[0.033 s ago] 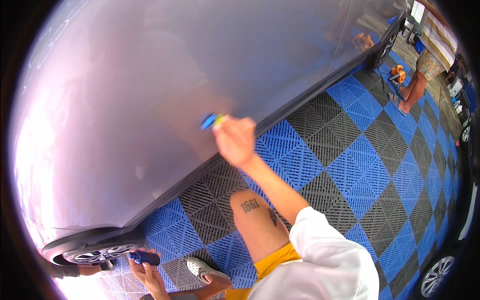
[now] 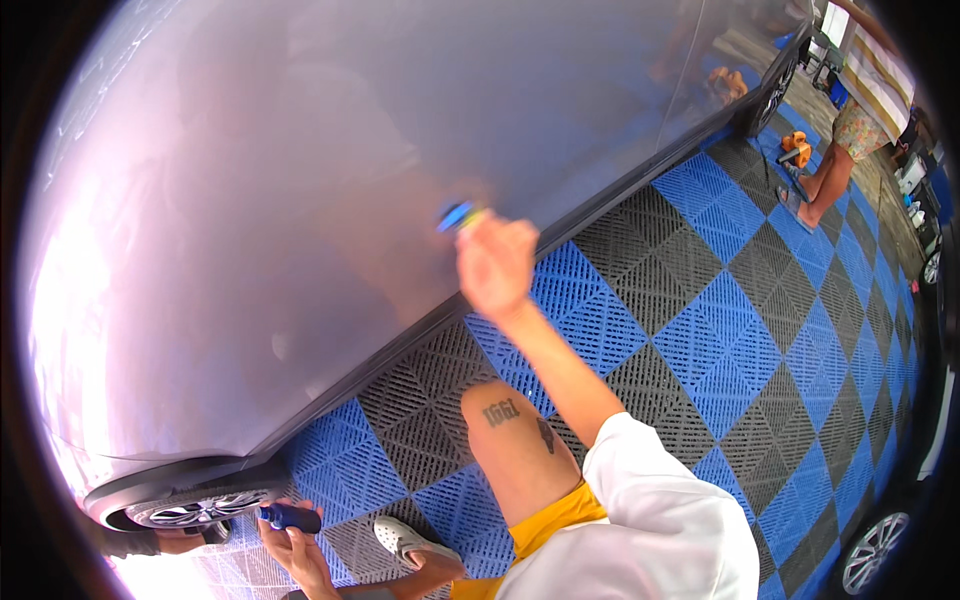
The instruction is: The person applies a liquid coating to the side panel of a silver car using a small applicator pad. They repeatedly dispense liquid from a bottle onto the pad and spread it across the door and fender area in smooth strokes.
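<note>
My right hand (image 2: 495, 262), a little blurred, grips a small blue and yellow-green applicator pad (image 2: 457, 216). The pad is against the lower side of a glossy grey car body (image 2: 330, 190), just above its dark sill. At the lower left, my left hand (image 2: 292, 556) is closed around a small dark blue bottle (image 2: 291, 517) held beside the car's wheel (image 2: 200, 508). The bottle lies nearly level, clear of the car panel. My fingers hide part of the pad.
Blue and dark grey slatted floor tiles (image 2: 715, 320) run along the car. Another person (image 2: 850, 140) stands at the far right by an orange thing (image 2: 796, 148) on the floor. A second car's wheel (image 2: 875, 552) shows at the lower right. Someone's arm or leg (image 2: 180, 541) shows past the near wheel.
My right hand has slid the pad rightward and slightly up along the car panel. My left hand and the bottle have hardly moved.
</note>
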Tool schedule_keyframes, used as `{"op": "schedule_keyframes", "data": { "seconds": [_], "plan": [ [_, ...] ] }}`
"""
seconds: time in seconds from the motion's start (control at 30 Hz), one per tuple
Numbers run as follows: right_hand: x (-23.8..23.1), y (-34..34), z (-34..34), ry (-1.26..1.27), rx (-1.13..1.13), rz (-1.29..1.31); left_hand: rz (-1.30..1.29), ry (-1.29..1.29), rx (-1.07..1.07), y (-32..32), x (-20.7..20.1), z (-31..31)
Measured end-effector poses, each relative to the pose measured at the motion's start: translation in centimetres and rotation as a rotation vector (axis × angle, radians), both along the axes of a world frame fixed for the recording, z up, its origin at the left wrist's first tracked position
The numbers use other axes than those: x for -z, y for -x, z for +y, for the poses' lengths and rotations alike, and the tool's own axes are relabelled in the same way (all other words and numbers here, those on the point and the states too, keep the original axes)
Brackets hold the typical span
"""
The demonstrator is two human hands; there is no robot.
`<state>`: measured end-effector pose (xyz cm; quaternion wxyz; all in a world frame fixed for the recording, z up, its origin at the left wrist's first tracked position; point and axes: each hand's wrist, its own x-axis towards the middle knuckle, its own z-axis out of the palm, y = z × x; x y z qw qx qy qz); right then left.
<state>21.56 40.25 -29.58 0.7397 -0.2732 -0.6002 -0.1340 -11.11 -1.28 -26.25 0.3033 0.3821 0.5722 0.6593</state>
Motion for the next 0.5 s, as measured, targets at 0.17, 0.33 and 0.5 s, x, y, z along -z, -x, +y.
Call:
{"op": "schedule_keyframes", "data": {
  "seconds": [0.17, 0.33, 0.5],
  "plan": [
    [-1.9, -6.6, 5.9, 0.151, 0.162, 0.486, -0.006, 0.004, -0.051, 1.0, 0.7, -1.4],
    [-3.7, 0.2, 0.5, 0.061, 0.078, 0.221, -0.027, -0.001, -0.05, 0.5, 0.1, -0.6],
    [-3.8, 3.0, -1.4, -0.139, -0.099, -0.25, -0.011, 0.014, -0.049, -0.8, -0.4, 0.8]
  ]
}}
